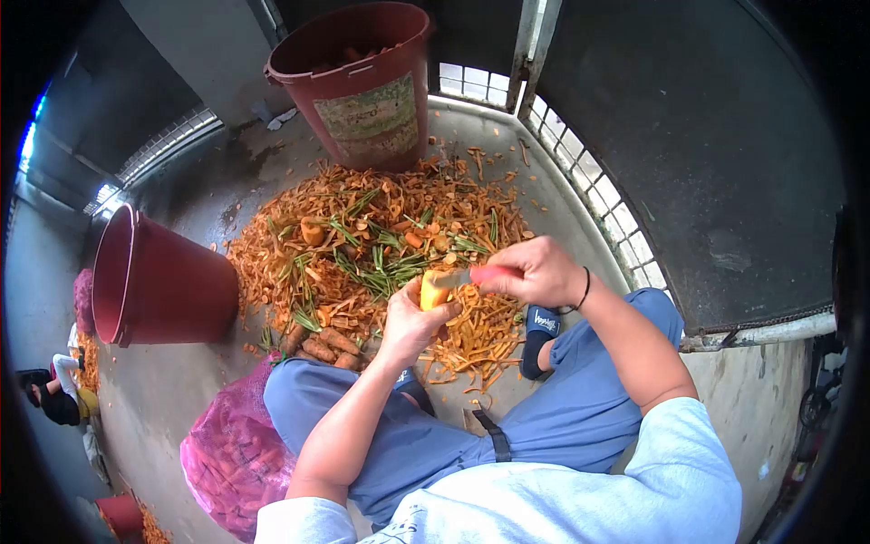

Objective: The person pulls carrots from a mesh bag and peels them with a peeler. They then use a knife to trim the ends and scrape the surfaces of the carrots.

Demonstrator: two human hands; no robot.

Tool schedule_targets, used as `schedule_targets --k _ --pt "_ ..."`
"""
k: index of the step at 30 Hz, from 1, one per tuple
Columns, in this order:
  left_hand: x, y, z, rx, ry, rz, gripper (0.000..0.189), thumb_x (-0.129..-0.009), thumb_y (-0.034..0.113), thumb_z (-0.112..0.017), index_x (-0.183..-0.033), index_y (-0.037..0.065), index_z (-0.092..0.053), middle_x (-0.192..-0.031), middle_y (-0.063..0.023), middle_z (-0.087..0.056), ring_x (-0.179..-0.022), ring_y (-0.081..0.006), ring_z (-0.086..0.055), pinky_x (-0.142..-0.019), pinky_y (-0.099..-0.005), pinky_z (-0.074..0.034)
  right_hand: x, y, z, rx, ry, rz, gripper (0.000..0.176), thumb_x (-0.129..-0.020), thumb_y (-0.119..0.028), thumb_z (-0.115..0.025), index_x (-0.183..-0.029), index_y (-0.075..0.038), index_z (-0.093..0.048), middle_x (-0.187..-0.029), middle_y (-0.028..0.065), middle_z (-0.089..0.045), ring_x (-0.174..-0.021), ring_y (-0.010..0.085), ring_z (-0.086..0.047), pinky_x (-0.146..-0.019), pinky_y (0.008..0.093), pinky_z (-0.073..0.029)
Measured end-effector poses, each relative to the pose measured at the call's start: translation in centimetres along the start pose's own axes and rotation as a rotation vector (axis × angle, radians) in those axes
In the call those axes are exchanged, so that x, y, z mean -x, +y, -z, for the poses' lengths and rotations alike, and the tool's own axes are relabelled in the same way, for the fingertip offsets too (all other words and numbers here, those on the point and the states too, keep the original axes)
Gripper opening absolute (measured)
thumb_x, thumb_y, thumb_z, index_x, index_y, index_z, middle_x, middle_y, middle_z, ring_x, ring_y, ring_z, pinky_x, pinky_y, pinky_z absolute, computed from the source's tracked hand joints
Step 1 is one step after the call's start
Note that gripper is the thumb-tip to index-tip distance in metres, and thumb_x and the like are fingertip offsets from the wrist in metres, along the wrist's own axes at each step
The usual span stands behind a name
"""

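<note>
My left hand is closed around a thick, yellow-orange carrot, holding it upright over the pile. In my right hand is a red-handled knife, its metal blade lying against the carrot's upper part. Below and beyond both hands spreads a large heap of carrot peelings mixed with green stem ends. Several unpeeled carrots lie on the floor by my left knee. The fingertips of my left hand are partly hidden behind the carrot.
A tall red bucket with carrots inside stands beyond the heap. Another red bucket leans at the left. A pink mesh sack of carrots rests by my left leg. Dark panels border the right. A person is at far left.
</note>
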State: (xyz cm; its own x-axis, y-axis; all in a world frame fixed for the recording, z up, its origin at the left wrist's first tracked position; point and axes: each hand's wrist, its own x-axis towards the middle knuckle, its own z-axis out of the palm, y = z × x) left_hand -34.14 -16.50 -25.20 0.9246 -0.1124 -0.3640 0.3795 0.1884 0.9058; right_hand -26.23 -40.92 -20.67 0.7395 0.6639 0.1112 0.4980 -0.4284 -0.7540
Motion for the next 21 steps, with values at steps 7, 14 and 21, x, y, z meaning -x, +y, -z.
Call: schedule_targets --k 7,14,21 --pt "-0.5 -0.6 -1.2 -0.023 0.038 0.001 0.036 -0.082 0.005 -0.078 -0.115 -0.001 -0.064 -0.080 -0.0012 -0.065 -0.051 -0.0051 -0.053 -0.041 -0.0221 -0.038 0.3 -0.8 -1.5 0.270 -0.026 0.048 0.037 -0.091 -0.048 -0.072 -0.085 -0.011 -0.076 -0.071 0.0103 -0.067 -0.066 0.0312 -0.068 -0.058 0.0428 -0.051" --pt "-0.2 -0.1 -1.2 0.041 0.035 -0.016 0.033 -0.081 0.000 -0.076 -0.112 -0.004 -0.066 -0.074 -0.0003 -0.063 -0.044 -0.0040 -0.047 -0.038 -0.0221 -0.033 0.2 -0.8 -0.4 0.236 -0.086 -0.014 0.048 -0.093 -0.056 -0.067 -0.078 -0.010 -0.073 -0.069 0.0125 -0.068 -0.065 0.0337 -0.068 -0.058 0.0451 -0.051" --pt "0.1 1.1 -0.4 -0.001 -0.017 0.048 0.032 -0.077 0.000 -0.076 -0.107 -0.003 -0.068 -0.071 0.0003 -0.062 -0.043 -0.0038 -0.044 -0.038 -0.0215 -0.030 0.4 -0.6 0.4 0.289 -0.060 0.040 0.048 -0.092 -0.055 -0.069 -0.073 -0.011 -0.073 -0.065 0.0111 -0.067 -0.061 0.0305 -0.067 -0.054 0.0430 -0.050"
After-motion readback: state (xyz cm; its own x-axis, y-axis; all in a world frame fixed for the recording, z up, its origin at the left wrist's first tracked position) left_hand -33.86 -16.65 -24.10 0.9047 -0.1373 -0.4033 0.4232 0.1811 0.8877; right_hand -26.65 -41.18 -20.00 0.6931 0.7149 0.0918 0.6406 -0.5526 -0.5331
